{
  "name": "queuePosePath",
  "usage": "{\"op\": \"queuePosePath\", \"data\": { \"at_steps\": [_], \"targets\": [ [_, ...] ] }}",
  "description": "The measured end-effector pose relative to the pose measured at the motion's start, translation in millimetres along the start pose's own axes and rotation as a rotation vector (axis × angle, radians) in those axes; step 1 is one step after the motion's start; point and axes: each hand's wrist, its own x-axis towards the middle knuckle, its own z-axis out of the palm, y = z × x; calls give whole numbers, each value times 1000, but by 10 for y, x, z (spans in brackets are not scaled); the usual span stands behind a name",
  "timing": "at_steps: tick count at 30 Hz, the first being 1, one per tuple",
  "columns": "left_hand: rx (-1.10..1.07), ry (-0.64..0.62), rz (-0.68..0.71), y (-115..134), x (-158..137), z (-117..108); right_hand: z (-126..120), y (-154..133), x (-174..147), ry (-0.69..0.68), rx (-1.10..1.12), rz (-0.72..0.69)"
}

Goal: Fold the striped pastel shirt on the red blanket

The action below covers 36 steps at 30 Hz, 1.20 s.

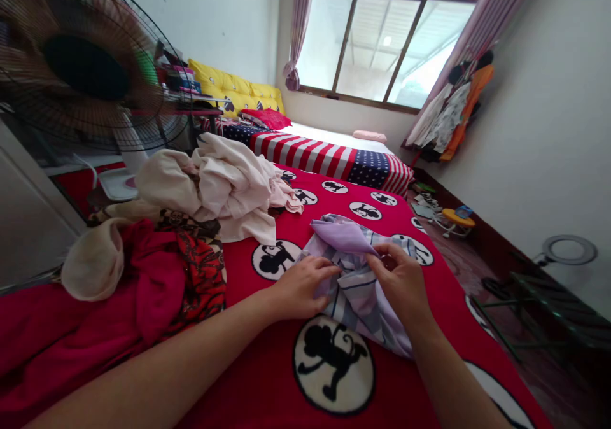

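Observation:
A crumpled lavender and blue-grey plaid cloth (356, 282) lies bunched on the red bedspread (258, 346); its folds hide what kind of item it is. My left hand (305, 287) is at its left side, with fingers and thumb closed on a fold. On the right side, my right hand (400, 279) pinches the edge of a smooth lavender flap (344, 237) between thumb and fingers. The bedspread has white circles with black monkey figures, one of them just below the cloth.
Left of my hands lie a heap of cream cloth (233, 181), a magenta cloth (143, 289) and a red patterned cloth (203, 276). A large fan (86, 66) stands at upper left. Beyond is a bed with a stars-and-stripes cover (305, 153). A yellow stool (458, 218) stands right.

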Motion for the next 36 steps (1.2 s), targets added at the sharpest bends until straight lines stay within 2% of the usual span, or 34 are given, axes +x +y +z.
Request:
{"op": "queuePosePath", "data": {
  "at_steps": [2,5,6,8,10,12,14,17,19,23,27,29,32,34,36],
  "targets": [
    [-343,95,-184,-70,33,-26,87,-178,-143,-59,75,-212],
    [-946,259,-493,-184,66,-105,245,-330,-403,-388,20,-469],
    [-1080,299,-557,-214,70,-133,280,-342,-477,-469,-16,-520],
    [-1163,350,-640,-256,69,-173,293,-315,-579,-506,-62,-570],
    [-1043,374,-665,-279,59,-178,223,-245,-620,-443,-80,-562],
    [-809,391,-614,-289,46,-158,97,-153,-625,-388,-159,-518],
    [-575,371,-535,-282,35,-141,-41,-53,-626,-407,-310,-468],
    [-371,278,-513,-225,31,-183,-189,81,-650,-471,-479,-423],
    [-284,247,-521,-172,33,-259,-233,134,-675,-443,-472,-423],
    [-170,280,-534,-152,30,-409,-218,126,-730,-323,-354,-437],
    [-88,207,-588,-266,10,-439,-168,68,-804,-432,-299,-389],
    [-10,173,-576,-319,-1,-423,-196,77,-827,-428,-265,-372],
    [82,160,-545,-367,-17,-402,-346,191,-827,-217,-280,-301],
    [86,185,-536,-395,-26,-407,-483,333,-826,-59,-402,-180],
    [58,247,-531,-433,-17,-431,-607,489,-839,2,-522,-51]
  ]
}}
